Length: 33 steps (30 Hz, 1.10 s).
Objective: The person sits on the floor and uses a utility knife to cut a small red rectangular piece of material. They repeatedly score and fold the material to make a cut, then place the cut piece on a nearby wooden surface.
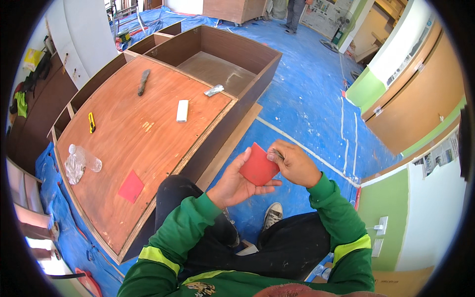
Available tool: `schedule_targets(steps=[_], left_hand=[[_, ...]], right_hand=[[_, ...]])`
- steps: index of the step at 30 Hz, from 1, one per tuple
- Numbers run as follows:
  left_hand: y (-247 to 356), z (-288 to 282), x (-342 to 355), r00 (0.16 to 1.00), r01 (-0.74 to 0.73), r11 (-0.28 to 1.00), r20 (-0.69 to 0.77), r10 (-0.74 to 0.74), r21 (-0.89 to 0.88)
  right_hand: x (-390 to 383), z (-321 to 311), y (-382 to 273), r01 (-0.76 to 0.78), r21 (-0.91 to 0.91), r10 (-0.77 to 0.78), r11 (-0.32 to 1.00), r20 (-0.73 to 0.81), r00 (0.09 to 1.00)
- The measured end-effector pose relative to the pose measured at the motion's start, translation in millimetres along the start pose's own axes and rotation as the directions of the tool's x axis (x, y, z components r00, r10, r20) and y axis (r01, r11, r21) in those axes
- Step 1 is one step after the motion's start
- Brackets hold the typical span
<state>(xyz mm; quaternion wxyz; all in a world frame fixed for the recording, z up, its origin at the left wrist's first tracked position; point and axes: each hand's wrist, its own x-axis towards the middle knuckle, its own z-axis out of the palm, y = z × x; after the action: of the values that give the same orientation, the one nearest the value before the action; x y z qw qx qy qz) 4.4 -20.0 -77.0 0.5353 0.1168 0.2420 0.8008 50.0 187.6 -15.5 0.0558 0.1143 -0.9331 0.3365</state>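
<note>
My left hand holds a thin red square piece from below, the palm turned up and the thumb along its edge. At that piece's right side, my right hand is closed in a pinch around a small dark thing, too small to name. A second red square piece lies flat on the reddish-brown wooden panel to my left. On the same panel are a yellow utility knife, a dark-ended putty knife or similar tool, a white block and a crumpled silvery packet.
A clear plastic bottle lies beside crumpled clear plastic on the panel. The panel tops a wooden cabinet frame with an open compartment. Blue sheeting covers the floor. Far off, a person stands near a fan.
</note>
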Motion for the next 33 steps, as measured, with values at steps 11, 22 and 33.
schedule_targets(steps=[11,22,33], left_hand=[[-5,-4,3,0.997,-0.079,0.996,0.011,0.079,0.031],[0,-7,0,0.998,-0.067,0.997,0.018,0.066,0.046],[13,-8,-10,0.632,-0.395,-0.077,0.332,0.700,0.915]], right_hand=[[-17,-7,6,-0.021,0.078,0.015,0.997,0.079,0.997],[-22,-23,-8,0.099,-0.197,-0.083,0.975,0.089,0.993],[-28,-19,5,-0.330,0.511,0.438,0.794,-0.103,0.893]])
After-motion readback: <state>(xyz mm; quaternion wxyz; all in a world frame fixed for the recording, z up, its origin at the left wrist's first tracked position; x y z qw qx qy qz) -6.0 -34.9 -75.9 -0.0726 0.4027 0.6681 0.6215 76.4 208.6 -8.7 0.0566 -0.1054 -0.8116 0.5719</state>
